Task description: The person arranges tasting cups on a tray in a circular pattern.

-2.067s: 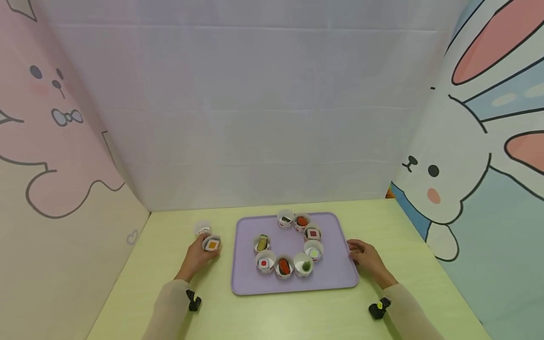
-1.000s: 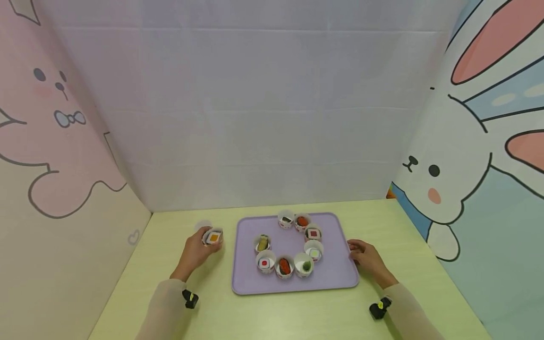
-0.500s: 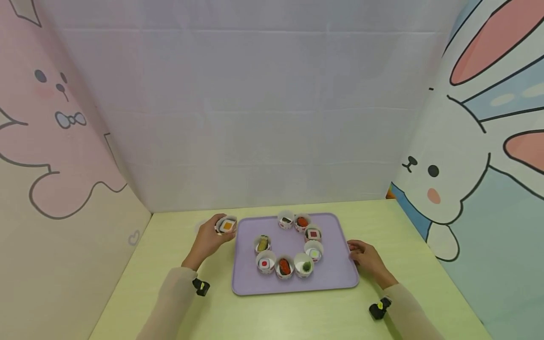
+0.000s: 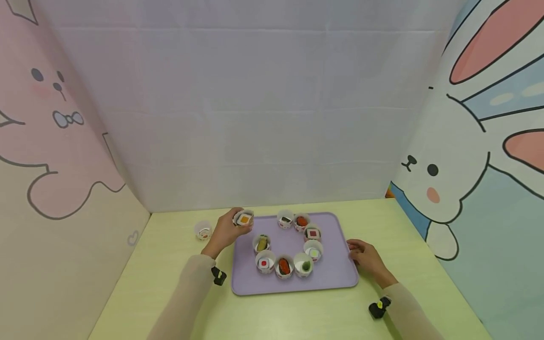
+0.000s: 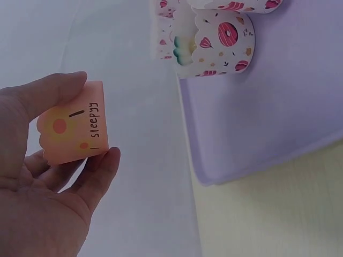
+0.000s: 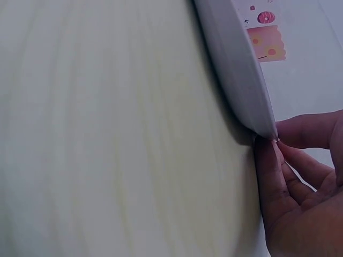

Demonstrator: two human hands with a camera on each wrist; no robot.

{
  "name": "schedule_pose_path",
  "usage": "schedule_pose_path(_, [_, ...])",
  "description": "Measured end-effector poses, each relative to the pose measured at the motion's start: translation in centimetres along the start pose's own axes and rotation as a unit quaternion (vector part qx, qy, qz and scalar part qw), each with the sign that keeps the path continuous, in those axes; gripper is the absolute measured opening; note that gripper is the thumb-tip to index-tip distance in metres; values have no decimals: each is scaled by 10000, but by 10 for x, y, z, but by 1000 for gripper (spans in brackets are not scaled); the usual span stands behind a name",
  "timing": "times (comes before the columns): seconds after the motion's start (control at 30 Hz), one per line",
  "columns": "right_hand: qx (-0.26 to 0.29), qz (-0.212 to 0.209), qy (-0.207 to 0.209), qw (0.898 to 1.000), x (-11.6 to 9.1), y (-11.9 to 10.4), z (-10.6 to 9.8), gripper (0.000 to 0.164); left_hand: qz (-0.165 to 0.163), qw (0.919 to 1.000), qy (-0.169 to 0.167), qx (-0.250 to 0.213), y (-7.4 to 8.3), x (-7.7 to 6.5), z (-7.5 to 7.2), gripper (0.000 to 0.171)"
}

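My left hand [image 4: 225, 232] pinches a small paper baking cup [image 4: 243, 218] holding a white block with an orange square on top, possibly a toy sushi piece. The cup is over the far left corner of a lilac tray [image 4: 337, 276]. In the left wrist view this peach cup [image 5: 75, 126] bears the word "sleepyy", with thumb and fingers on opposite sides. My right hand [image 4: 367, 260] pinches the tray's right rim [image 6: 265, 126] between thumb and fingers. Several filled cups stand in an open ring on the tray, including one with a yellow piece [image 4: 262, 243] near the left hand.
Another paper cup [image 4: 203, 230] stands on the pale yellow table [image 4: 272, 314], left of the tray. A white sheet [image 4: 272, 118] hangs behind the table, and cartoon-printed panels flank it. Each wrist carries a small black camera.
My left hand has lifted the cup with the orange-topped piece and carried it right and away, from beside the tray to its far left corner. The right hand and tray stay put.
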State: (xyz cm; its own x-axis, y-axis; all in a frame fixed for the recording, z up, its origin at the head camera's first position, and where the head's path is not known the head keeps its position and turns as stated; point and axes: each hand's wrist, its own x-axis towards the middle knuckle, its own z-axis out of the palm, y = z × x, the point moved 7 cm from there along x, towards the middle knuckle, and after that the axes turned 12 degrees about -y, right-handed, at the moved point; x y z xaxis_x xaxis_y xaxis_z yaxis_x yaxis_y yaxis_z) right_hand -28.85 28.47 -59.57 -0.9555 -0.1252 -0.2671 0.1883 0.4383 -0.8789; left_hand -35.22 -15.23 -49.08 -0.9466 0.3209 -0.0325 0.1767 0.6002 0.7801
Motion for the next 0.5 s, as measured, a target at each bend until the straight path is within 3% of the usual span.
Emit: schedule_pose_path(0.5, [5,-21,32,10000,1,2,0,45,14,9998,-218,3,16,35,34,60])
